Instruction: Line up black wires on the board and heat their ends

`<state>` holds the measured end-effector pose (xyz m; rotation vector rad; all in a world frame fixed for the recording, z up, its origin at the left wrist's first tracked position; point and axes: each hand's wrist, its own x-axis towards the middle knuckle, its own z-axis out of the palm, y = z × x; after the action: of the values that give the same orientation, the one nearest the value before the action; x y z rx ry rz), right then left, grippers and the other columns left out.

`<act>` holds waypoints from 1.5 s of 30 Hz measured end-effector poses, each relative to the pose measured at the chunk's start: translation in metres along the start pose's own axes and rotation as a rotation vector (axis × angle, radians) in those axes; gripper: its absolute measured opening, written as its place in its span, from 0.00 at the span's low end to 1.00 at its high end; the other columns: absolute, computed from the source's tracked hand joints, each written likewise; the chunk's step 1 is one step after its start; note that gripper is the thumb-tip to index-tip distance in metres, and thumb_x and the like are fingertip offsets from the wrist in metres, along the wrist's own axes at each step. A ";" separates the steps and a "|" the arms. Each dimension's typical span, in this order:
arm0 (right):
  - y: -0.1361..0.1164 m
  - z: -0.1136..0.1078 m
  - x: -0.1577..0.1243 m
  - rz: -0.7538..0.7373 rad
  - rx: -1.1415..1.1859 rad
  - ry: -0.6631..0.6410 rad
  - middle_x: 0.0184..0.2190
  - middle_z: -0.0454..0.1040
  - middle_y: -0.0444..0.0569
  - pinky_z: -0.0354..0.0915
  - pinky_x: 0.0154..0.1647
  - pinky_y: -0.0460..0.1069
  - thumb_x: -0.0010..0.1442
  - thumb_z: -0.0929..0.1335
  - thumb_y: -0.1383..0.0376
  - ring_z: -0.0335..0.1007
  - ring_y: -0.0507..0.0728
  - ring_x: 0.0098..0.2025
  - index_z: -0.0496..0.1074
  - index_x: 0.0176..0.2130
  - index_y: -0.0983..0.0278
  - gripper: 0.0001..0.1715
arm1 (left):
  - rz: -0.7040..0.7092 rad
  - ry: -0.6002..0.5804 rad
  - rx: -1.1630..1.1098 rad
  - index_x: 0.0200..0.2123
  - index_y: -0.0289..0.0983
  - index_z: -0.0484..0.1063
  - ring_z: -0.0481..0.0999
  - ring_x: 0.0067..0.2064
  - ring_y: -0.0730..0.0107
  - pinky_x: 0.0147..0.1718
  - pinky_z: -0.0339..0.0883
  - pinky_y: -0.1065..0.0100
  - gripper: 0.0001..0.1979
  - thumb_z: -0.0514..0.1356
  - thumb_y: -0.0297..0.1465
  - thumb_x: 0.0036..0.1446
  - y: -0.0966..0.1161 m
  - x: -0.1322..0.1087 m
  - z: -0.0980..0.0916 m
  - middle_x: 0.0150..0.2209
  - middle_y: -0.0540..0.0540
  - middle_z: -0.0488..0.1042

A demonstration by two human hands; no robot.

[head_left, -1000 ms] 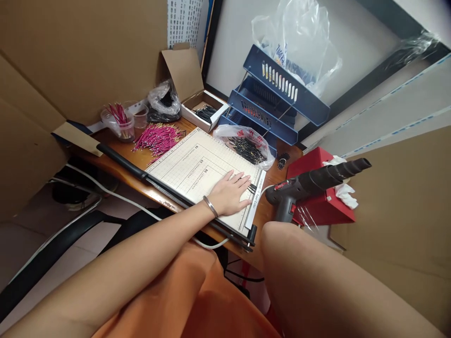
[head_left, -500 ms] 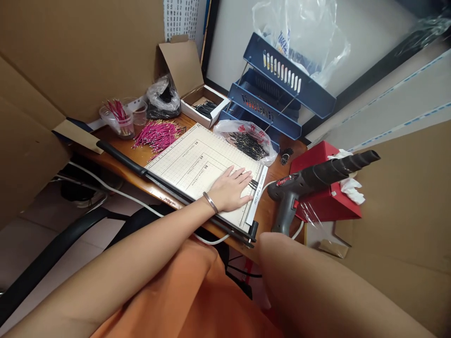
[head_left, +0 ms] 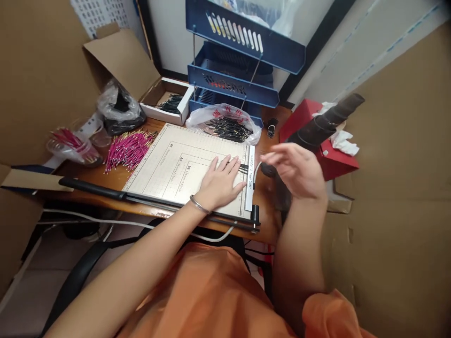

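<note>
My left hand [head_left: 219, 183] lies flat near the right end of a paper cutter [head_left: 155, 162], its fingers spread. A few thin black wire-like pieces [head_left: 244, 167] stick out past its fingertips, up to the white guard strip [head_left: 249, 180]; their other ends are under the hand. Raised in the air just right of the cutter is my right hand [head_left: 298, 169], slightly blurred, with loosely curved fingers and nothing visible in it. Behind it stands a heat gun [head_left: 313, 129], mostly covered except for its dark nozzle. The cutter's black blade arm [head_left: 95, 188] is down along the near edge.
Pink thin pieces [head_left: 130, 150] are heaped left of the cutter, by a plastic cup [head_left: 84, 152] of more. Beyond lie a white box [head_left: 183, 112], a plastic bag [head_left: 197, 118] of black pieces and blue trays [head_left: 232, 91]. A red tissue box [head_left: 340, 162] stands right.
My right hand has risen from low at the right edge into view beside the cutter, covering part of the heat gun. The view has shifted; my left hand stays on the board.
</note>
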<state>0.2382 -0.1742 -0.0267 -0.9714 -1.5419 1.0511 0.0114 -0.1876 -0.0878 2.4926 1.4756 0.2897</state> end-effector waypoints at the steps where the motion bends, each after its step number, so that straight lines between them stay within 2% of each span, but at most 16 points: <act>1: 0.009 0.004 0.005 0.020 -0.008 0.031 0.40 0.84 0.49 0.78 0.62 0.65 0.67 0.70 0.40 0.83 0.63 0.50 0.82 0.47 0.56 0.26 | 0.003 -0.004 0.002 0.78 0.33 0.54 0.48 0.81 0.47 0.79 0.36 0.37 0.38 0.45 0.51 0.76 0.000 0.000 0.000 0.80 0.38 0.52; 3: 0.029 0.013 0.018 0.052 -0.094 0.103 0.49 0.84 0.49 0.74 0.67 0.64 0.66 0.73 0.44 0.81 0.62 0.55 0.82 0.49 0.56 0.23 | 0.005 -0.009 0.006 0.78 0.33 0.54 0.48 0.81 0.46 0.79 0.37 0.36 0.38 0.45 0.51 0.76 0.001 -0.001 -0.001 0.80 0.38 0.52; 7: 0.074 0.027 0.038 0.052 -0.115 0.195 0.59 0.79 0.52 0.66 0.74 0.66 0.64 0.74 0.45 0.75 0.62 0.63 0.77 0.56 0.56 0.28 | 0.013 -0.004 0.002 0.77 0.33 0.56 0.47 0.82 0.46 0.79 0.36 0.38 0.37 0.46 0.50 0.76 0.000 -0.001 -0.002 0.80 0.38 0.51; 12: 0.115 0.035 0.040 0.088 -0.171 0.205 0.72 0.66 0.52 0.47 0.83 0.67 0.63 0.73 0.45 0.55 0.64 0.78 0.75 0.58 0.56 0.30 | 0.079 -0.009 -0.019 0.78 0.33 0.51 0.45 0.82 0.49 0.81 0.30 0.43 0.38 0.52 0.42 0.71 -0.016 0.017 -0.013 0.81 0.38 0.49; 13: 0.120 0.037 0.039 0.101 -0.147 0.203 0.74 0.63 0.52 0.46 0.83 0.67 0.63 0.73 0.45 0.54 0.64 0.79 0.74 0.58 0.55 0.30 | 0.103 -0.017 -0.019 0.78 0.33 0.51 0.45 0.82 0.50 0.81 0.30 0.44 0.38 0.52 0.41 0.70 -0.021 0.024 -0.016 0.81 0.37 0.49; 15: 0.126 0.041 0.037 0.144 -0.060 0.208 0.75 0.61 0.52 0.49 0.83 0.65 0.62 0.74 0.45 0.56 0.64 0.78 0.72 0.60 0.55 0.33 | 0.144 -0.048 -0.021 0.77 0.32 0.52 0.45 0.82 0.51 0.81 0.29 0.45 0.38 0.53 0.41 0.70 -0.030 0.037 -0.021 0.80 0.37 0.50; 17: 0.128 0.045 0.034 0.185 0.028 0.221 0.73 0.64 0.55 0.53 0.81 0.63 0.60 0.75 0.46 0.60 0.63 0.77 0.70 0.60 0.57 0.35 | 0.167 -0.082 -0.028 0.77 0.31 0.54 0.46 0.82 0.52 0.81 0.30 0.45 0.37 0.52 0.41 0.70 -0.036 0.048 -0.025 0.80 0.36 0.52; 19: 0.128 0.048 0.031 0.208 0.076 0.237 0.73 0.66 0.57 0.53 0.81 0.63 0.59 0.75 0.47 0.59 0.63 0.77 0.69 0.58 0.58 0.34 | 0.187 -0.097 -0.038 0.76 0.31 0.57 0.47 0.82 0.52 0.81 0.30 0.45 0.36 0.52 0.41 0.70 -0.039 0.055 -0.025 0.79 0.37 0.54; 23: 0.120 0.052 0.022 0.221 0.040 0.218 0.76 0.61 0.54 0.51 0.81 0.64 0.62 0.73 0.50 0.52 0.64 0.80 0.72 0.48 0.58 0.21 | 0.250 -0.082 -0.069 0.75 0.37 0.59 0.49 0.81 0.54 0.81 0.32 0.44 0.33 0.53 0.38 0.70 -0.040 0.056 -0.023 0.78 0.42 0.57; 25: 0.117 0.053 0.016 0.206 -0.034 0.202 0.76 0.62 0.52 0.49 0.81 0.66 0.64 0.72 0.51 0.50 0.65 0.81 0.73 0.45 0.58 0.16 | 0.267 -0.068 -0.092 0.73 0.37 0.61 0.50 0.81 0.54 0.81 0.32 0.44 0.31 0.54 0.38 0.69 -0.041 0.055 -0.020 0.78 0.41 0.59; 28: 0.113 0.053 0.009 0.183 -0.114 0.199 0.73 0.66 0.50 0.50 0.80 0.66 0.65 0.71 0.55 0.53 0.65 0.80 0.73 0.44 0.57 0.11 | 0.249 -0.038 -0.119 0.60 0.36 0.70 0.52 0.81 0.52 0.81 0.33 0.42 0.22 0.56 0.39 0.68 -0.042 0.054 -0.016 0.75 0.39 0.63; 31: 0.110 0.053 0.008 0.144 -0.164 0.172 0.70 0.68 0.47 0.49 0.80 0.65 0.62 0.70 0.60 0.52 0.64 0.79 0.71 0.43 0.56 0.08 | 0.225 -0.011 -0.130 0.50 0.37 0.71 0.54 0.80 0.50 0.81 0.33 0.40 0.14 0.58 0.39 0.66 -0.042 0.053 -0.015 0.74 0.38 0.66; 37: 0.105 0.049 0.012 0.082 -0.204 0.049 0.65 0.69 0.50 0.51 0.77 0.64 0.53 0.67 0.64 0.57 0.67 0.74 0.67 0.39 0.58 0.11 | 0.221 0.012 -0.155 0.43 0.38 0.70 0.57 0.79 0.46 0.80 0.33 0.36 0.09 0.59 0.37 0.66 -0.042 0.050 -0.018 0.72 0.40 0.69; 41: 0.105 0.047 0.013 0.056 -0.198 0.013 0.57 0.71 0.51 0.55 0.74 0.64 0.49 0.67 0.63 0.62 0.68 0.68 0.66 0.38 0.58 0.13 | 0.235 0.047 -0.151 0.43 0.38 0.70 0.59 0.78 0.44 0.79 0.34 0.34 0.09 0.59 0.37 0.66 -0.042 0.051 -0.018 0.68 0.40 0.72; 45: 0.103 0.047 0.013 0.027 -0.190 -0.006 0.51 0.71 0.52 0.54 0.74 0.63 0.48 0.67 0.62 0.62 0.68 0.67 0.65 0.37 0.59 0.13 | 0.252 0.040 -0.139 0.41 0.37 0.72 0.54 0.79 0.43 0.78 0.34 0.33 0.09 0.59 0.36 0.65 -0.042 0.058 -0.020 0.70 0.40 0.70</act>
<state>0.1975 -0.1377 -0.1272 -1.1221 -1.6601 0.9390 -0.0023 -0.1154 -0.0780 2.5708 1.1114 0.4706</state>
